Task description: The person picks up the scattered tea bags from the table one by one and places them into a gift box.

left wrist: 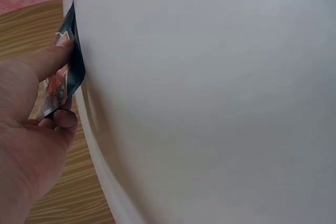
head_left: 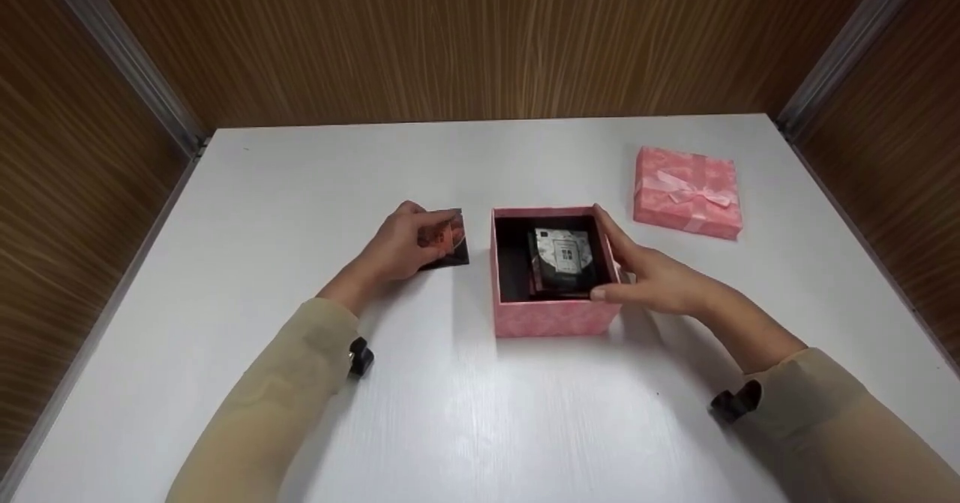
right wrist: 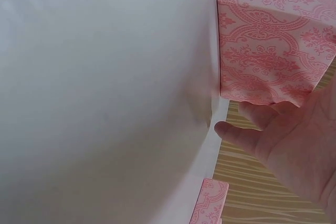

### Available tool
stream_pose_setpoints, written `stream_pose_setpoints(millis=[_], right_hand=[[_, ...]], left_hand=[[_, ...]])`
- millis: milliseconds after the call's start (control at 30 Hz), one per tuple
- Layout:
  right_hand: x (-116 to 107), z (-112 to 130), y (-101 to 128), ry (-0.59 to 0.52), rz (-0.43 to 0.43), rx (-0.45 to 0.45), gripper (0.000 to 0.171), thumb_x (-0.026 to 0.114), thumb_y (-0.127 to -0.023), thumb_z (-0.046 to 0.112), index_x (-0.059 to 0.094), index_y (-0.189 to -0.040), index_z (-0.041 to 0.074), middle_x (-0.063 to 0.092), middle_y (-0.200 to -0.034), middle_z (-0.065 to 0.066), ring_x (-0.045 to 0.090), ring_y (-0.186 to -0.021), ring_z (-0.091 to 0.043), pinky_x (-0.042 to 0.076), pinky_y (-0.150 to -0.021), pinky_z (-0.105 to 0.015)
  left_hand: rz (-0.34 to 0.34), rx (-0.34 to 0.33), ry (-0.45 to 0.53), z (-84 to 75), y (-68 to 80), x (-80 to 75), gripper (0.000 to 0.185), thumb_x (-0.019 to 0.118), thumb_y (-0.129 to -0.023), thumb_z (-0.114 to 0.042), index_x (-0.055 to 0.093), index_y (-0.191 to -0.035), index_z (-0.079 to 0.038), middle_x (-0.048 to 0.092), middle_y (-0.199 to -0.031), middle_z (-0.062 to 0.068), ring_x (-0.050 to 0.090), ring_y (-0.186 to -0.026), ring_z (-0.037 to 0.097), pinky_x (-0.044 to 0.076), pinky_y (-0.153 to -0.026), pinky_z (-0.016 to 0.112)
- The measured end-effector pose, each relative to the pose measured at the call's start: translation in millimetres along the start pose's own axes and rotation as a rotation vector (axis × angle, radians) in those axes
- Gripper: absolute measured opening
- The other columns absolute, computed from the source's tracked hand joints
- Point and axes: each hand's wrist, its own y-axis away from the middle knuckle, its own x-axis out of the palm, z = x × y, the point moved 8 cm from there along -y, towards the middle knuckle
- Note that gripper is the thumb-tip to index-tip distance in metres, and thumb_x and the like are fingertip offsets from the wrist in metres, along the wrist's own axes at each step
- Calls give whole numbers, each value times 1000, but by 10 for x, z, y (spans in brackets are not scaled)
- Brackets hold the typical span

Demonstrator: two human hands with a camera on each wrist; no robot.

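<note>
In the head view my left hand (head_left: 397,244) pinches a small flat packet (head_left: 459,244), dark with an orange-red print, low over the white table. The left wrist view has the packet (left wrist: 77,66) tilted between the thumb and curled fingers of my left hand (left wrist: 31,114). To its right stands a pink patterned gift box (head_left: 551,319), lidless and dark inside. Within it lie stacked packets, the top one (head_left: 564,254) pale and black. My right hand (head_left: 660,281) holds the box's right side, thumb at the front rim and a fingertip at the back corner.
The pink lid (head_left: 686,191), with a ribbon bow, lies on the white table (head_left: 330,173) behind and right of the box. Wood-grain panels (head_left: 480,45) enclose the table at the back and both sides. Each sleeve cuff has a small black device (head_left: 360,356) on it.
</note>
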Motion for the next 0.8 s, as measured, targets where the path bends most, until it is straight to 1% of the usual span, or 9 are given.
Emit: stream_pose_setpoints(millis=[133, 200, 267, 367, 467, 533, 633, 700, 800], right_hand=[[4, 14, 5, -1, 4, 2, 114, 78, -96, 39, -8, -171, 35, 15, -176, -14, 38, -146, -51, 32, -118, -65], [4, 13, 5, -2, 6, 3, 114, 78, -96, 39, -8, -171, 35, 14, -176, -13, 39, -146, -51, 32, -118, -66], [7, 14, 3, -3, 9, 0, 115, 78, -96, 39, -9, -171, 34, 14, -176, -13, 40, -146, -51, 32, -118, -66], [11, 10, -2, -11, 10, -8, 115, 78, -96, 38, -9, -171, 34, 16, -175, -14, 40, -146, -50, 32, -118, -66], [15, 6, -4, -19, 11, -13, 115, 78, -96, 37, -9, -171, 34, 17, -175, -15, 40, -146, -50, 31, -118, -66], [13, 12, 0, -20, 10, -17, 114, 78, -96, 37, -9, -171, 34, 17, -175, -16, 40, -146, -50, 31, -118, -66], [10, 21, 5, -19, 9, -16, 114, 78, -96, 37, -9, -171, 34, 18, -174, -16, 40, -146, -50, 31, -118, -66], [7, 26, 7, -19, 8, -17, 114, 78, -96, 37, -8, -171, 33, 19, -174, -17, 40, -146, -50, 31, -118, -66], [7, 26, 6, -16, 7, -16, 114, 78, -96, 37, -8, -171, 33, 20, -174, -17, 40, -146, -50, 32, -118, -66]], left_hand=[[-29, 5, 5, -32, 14, -44, 51, 81, -97, -17, 68, -145, -23, 56, -115, 14, 53, -103, 25, 47, -94, 38], [-40, -12, 42, -38, 22, -64, 45, 82, -96, -19, 73, -140, -23, 59, -115, 12, 55, -105, 24, 48, -96, 37], [-52, -25, 84, -48, 27, -84, 36, 83, -95, -18, 79, -131, -23, 62, -114, 9, 57, -106, 22, 48, -97, 35], [-77, -28, 135, -84, 32, -125, 24, 83, -94, -12, 85, -116, -20, 68, -110, 6, 60, -104, 20, 51, -91, 33], [-103, -9, 146, -143, 35, -172, 19, 83, -91, -7, 88, -106, -18, 72, -105, 4, 64, -98, 18, 52, -84, 29], [-120, 3, 152, -184, 38, -204, 19, 82, -91, -5, 88, -103, -18, 74, -102, 3, 66, -94, 17, 52, -80, 27], [-144, 23, 165, -253, 48, -254, 18, 82, -90, -5, 89, -100, -18, 75, -100, 1, 67, -90, 15, 52, -78, 26], [-166, 49, 171, -310, 54, -294, 18, 81, -91, -4, 89, -98, -17, 76, -99, 1, 67, -89, 16, 52, -80, 28], [-201, 100, 170, -411, 74, -365, 19, 77, -92, -1, 88, -97, -15, 78, -100, 2, 69, -95, 18, 54, -88, 36]])
